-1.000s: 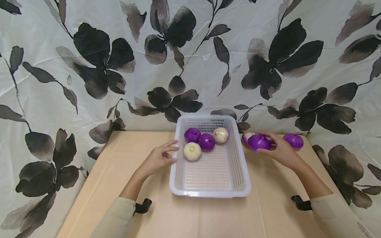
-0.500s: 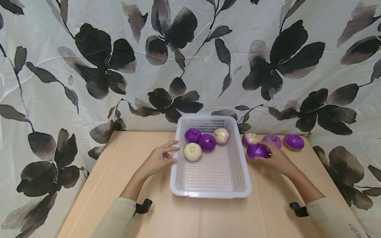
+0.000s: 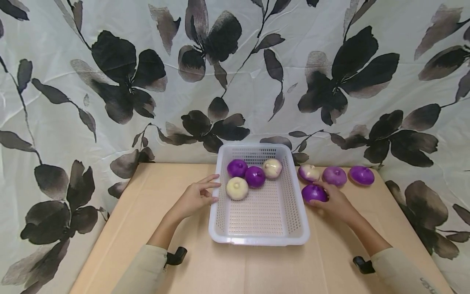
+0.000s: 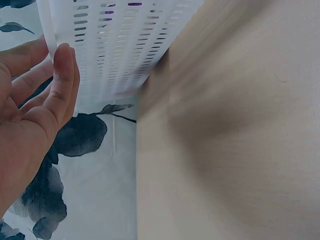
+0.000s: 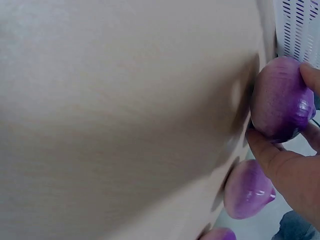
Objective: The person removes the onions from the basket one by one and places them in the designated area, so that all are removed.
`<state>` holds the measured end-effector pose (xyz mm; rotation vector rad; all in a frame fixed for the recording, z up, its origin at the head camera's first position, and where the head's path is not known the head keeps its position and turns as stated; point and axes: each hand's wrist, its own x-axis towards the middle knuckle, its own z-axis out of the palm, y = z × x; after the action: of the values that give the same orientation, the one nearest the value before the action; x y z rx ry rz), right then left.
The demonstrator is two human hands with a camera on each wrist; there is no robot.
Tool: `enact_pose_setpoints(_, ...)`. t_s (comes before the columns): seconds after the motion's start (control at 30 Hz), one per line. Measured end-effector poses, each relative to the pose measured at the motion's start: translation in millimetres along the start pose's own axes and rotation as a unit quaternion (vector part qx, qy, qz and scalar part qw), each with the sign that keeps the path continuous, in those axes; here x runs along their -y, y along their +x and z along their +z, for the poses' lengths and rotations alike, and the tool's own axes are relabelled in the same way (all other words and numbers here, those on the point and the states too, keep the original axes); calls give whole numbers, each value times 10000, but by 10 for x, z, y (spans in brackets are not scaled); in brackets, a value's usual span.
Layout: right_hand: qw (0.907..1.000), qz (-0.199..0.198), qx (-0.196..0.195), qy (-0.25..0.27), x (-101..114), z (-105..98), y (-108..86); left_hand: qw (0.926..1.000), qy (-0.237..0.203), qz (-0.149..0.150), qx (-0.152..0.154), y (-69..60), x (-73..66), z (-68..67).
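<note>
In the head view my right hand [image 3: 335,203] holds a purple onion [image 3: 314,193] just outside the right wall of a white perforated plastic basket [image 3: 258,239]. In the right wrist view, fingers and thumb are round that onion [image 5: 281,100]. My left hand [image 3: 193,198] rests its fingertips on the basket's left rim, fingers extended. The left wrist view shows this hand [image 4: 37,95] against the outside of the basket wall [image 4: 115,55]. Inside the basket lie two purple onions [image 3: 255,176] and two pale onions [image 3: 237,188], grouped in its far half.
Behind the right hand, along the table's back edge, lie a purple-and-white onion [image 3: 309,173], a lighter purple onion [image 3: 334,176] and a dark purple onion [image 3: 362,175]. A floral cloth [image 3: 271,90] hangs behind the wooden table [image 3: 205,265].
My right hand has drawn the purple onion toward me and slightly left, away from the back row, uncovering the lighter purple onion. The left hand and basket stay in place.
</note>
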<state>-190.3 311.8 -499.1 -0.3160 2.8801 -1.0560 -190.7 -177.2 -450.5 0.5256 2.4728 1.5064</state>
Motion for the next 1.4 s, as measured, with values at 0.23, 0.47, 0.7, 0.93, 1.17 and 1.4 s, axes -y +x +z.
enact_pose_setpoints(0.23,10000,10,-49,-16,-11,38,-29,10000,-8,-2,-8,-1,-9,-2)
enact_pose_setpoints(0.47,9999,72,-1,70,-23,42,-31,10000,22,54,2,5,-1,-2)
enact_pose_setpoints(0.7,9998,92,54,179,-36,50,-45,10000,-11,40,16,12,-1,2)
enact_pose_setpoints(0.93,9993,81,118,336,-40,53,-57,10000,-46,-10,7,8,-9,0)
enact_pose_setpoints(1.17,9988,-3,123,477,-43,47,-79,10000,-6,13,20,2,-2,1)
enact_pose_setpoints(1.4,9996,48,46,283,2,-77,-62,10000,-33,33,24,-6,6,2)
